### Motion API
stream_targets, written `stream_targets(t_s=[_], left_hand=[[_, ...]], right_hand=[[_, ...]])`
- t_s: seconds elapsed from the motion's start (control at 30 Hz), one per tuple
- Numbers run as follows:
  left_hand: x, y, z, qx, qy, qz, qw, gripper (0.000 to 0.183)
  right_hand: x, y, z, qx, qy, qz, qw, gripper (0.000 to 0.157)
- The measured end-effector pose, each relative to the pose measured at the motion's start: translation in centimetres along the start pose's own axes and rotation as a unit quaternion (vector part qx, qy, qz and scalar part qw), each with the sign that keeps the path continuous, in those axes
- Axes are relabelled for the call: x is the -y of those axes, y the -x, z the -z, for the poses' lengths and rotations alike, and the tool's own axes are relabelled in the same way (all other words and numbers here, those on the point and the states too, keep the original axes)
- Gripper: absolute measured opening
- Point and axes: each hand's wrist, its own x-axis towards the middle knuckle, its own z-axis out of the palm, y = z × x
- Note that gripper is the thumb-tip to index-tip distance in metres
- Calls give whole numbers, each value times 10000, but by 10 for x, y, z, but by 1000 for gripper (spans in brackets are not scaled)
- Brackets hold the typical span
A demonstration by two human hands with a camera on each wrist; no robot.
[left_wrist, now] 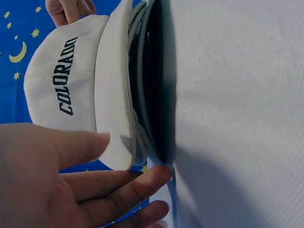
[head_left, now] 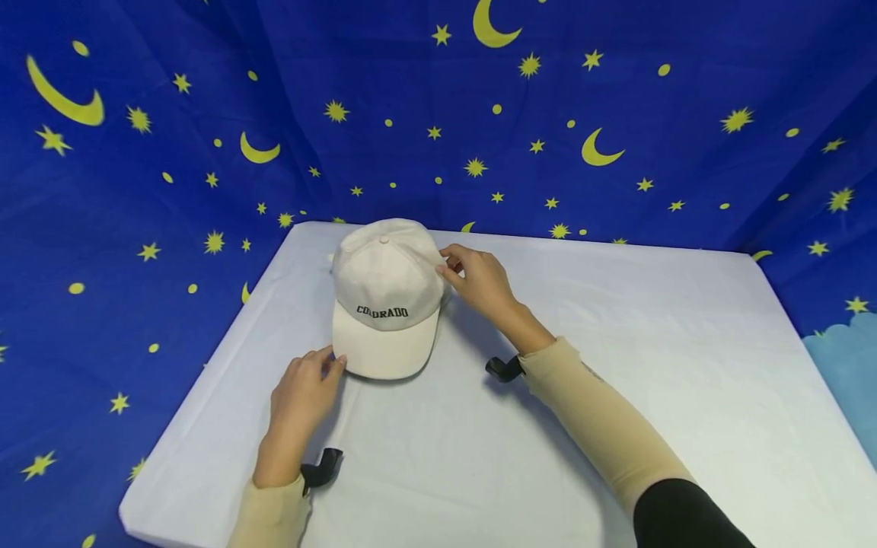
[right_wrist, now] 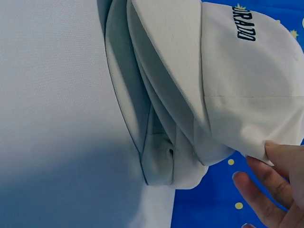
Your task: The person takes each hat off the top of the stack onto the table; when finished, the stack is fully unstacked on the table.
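Observation:
A cream baseball cap (head_left: 387, 346) with COLORADO in dark letters lies brim toward me on the white table. Its crown (left_wrist: 66, 71) sits uppermost in a nested stack; the brims of lighter and greyer caps (right_wrist: 126, 76) show beneath it. At the crown's lower right edge, my right hand (head_left: 479, 281) pinches the fabric between thumb and fingers. My left hand (head_left: 301, 396) is at the brim's left front corner, the thumb (left_wrist: 90, 147) over the brim and casting a shadow on it. The left fingers reach down beside the stack, fairly straight.
The white-covered table (head_left: 651, 342) extends well to the right of the caps. A blue cloth (head_left: 425, 91) with yellow moons and stars hangs behind and around the table. Black wrist mounts (head_left: 503, 369) stick out from both sleeves.

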Motion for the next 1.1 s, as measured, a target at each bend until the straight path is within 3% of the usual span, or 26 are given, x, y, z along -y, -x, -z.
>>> stream_targets(t_s=[0.37, 0.53, 0.7, 0.87, 1.0, 1.1], left_hand=[[1, -5, -4, -251, 579, 103, 9980, 42], [2, -5, -5, -372, 1153, 50, 9926, 37], [3, -6, -5, -550, 1909, -104, 9800, 29], [3, -6, -2, -670, 2387, -50, 9688, 26], [2, -5, 2, -577, 2762, 97, 9593, 28], [1, -5, 4, -377, 3265, 221, 9442, 29]], right_hand=[[5, 0, 0, -512, -144, 120, 9985, 18], [8, 0, 2, -529, -295, 173, 9980, 17], [8, 0, 4, -561, -344, 160, 9977, 17], [12, 0, 10, -691, -460, 235, 9963, 17], [15, 1, 16, -819, -559, 288, 9947, 17], [17, 1, 20, -894, -660, 301, 9933, 17]])
